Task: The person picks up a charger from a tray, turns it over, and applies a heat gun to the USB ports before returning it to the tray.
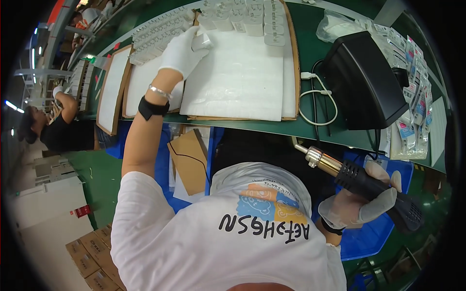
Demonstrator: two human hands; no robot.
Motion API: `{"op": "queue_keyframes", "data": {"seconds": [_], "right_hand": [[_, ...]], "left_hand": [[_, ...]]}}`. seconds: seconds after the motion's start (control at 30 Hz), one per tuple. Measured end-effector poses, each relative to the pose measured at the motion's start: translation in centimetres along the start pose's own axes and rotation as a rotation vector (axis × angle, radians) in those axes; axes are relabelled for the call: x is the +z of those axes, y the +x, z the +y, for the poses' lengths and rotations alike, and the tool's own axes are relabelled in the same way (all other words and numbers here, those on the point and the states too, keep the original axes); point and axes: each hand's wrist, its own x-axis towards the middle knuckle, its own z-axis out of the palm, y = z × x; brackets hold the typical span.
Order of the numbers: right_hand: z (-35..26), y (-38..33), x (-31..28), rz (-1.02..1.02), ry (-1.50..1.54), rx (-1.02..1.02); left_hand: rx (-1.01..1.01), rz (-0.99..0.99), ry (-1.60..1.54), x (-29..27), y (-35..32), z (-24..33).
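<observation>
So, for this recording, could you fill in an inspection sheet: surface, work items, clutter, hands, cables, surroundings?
Surface: green worktop bearing a white-lined cardboard tray.
Work items: white blocks in rows at the far end; black hot-air gun with metal nozzle.
Clutter: clear plastic bag, printed packets and black box-shaped device, right side.
Hands: both gloved; left hand holds a small white block near the rows; right hand grips the hot-air gun.
Cables: white cable and black cable beside the device.
Surroundings: co-worker at left, brown cartons lower left, blue bin below the worktop.

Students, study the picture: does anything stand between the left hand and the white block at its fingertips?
Nothing visible does: the left hand meets the white block directly. The standing white rows lie to its right and beyond.
</observation>
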Motion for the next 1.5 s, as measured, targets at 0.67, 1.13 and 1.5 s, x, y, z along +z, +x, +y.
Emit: {"op": "queue_keyframes", "data": {"seconds": [0.67, 1.13, 1.5], "right_hand": [[3.3, 0.4, -0.4, -0.032, -0.567, -0.716], [1.6, 2.2, -3.8, -0.315, -0.764, -0.863], [1.6, 2.5, -4.4, -0.41, -0.816, -0.921]], "left_hand": [[-0.081, -0.277, -1.086, -0.3, -13.4, 14.9], [-0.111, -0.369, -1.035, -0.3, -14.0, 15.5], [-0.074, -0.283, -1.057, 0.3, -14.1, 15.6]]}}
